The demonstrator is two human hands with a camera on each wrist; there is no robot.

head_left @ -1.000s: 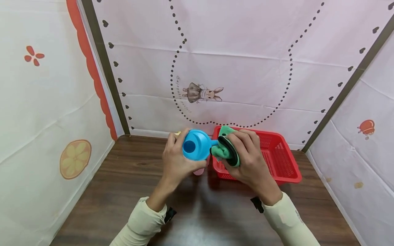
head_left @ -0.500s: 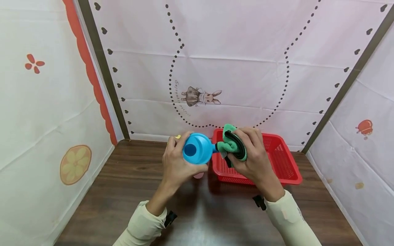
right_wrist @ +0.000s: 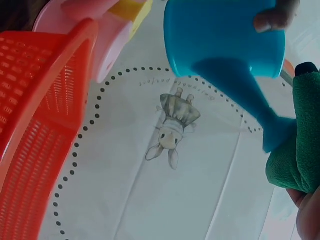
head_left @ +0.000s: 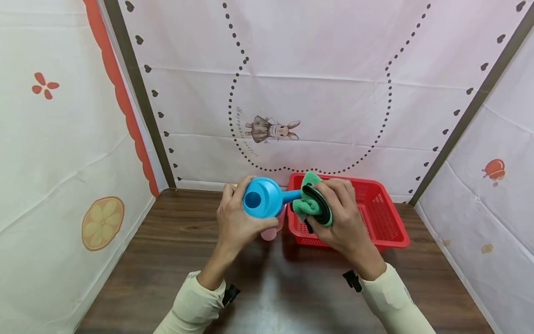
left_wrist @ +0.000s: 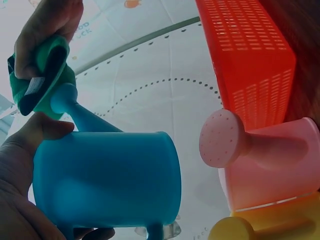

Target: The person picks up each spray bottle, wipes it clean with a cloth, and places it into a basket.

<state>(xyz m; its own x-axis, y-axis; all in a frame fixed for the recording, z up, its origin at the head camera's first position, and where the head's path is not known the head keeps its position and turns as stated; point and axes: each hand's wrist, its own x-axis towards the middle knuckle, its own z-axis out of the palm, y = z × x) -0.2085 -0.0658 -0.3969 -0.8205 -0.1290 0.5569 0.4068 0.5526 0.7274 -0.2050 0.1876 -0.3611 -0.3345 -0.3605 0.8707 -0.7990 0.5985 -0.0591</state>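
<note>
A blue toy watering can [head_left: 267, 204] is held up above the table by my left hand [head_left: 239, 218], its fingers and thumb curled round the body. Its spout [left_wrist: 90, 117] points right, toward my right hand [head_left: 340, 213]. That hand grips a bunched green cloth with black edging [head_left: 313, 204]. In the right wrist view the cloth [right_wrist: 305, 140] presses against the spout's flared end. Behind the can, a pink watering can [left_wrist: 275, 160] stands beside a yellow one [left_wrist: 270, 220]; in the head view both are mostly hidden.
A red perforated plastic basket [head_left: 381, 222] stands at the back right of the brown wooden table [head_left: 183, 260], close to the pink can. Printed cloth walls [head_left: 317, 106] enclose the table at the back and both sides.
The blue can tilts slightly and has shifted a little left. More of its spout shows beside the cloth. The cloth has moved slightly along the spout end; both grips stay the same.
</note>
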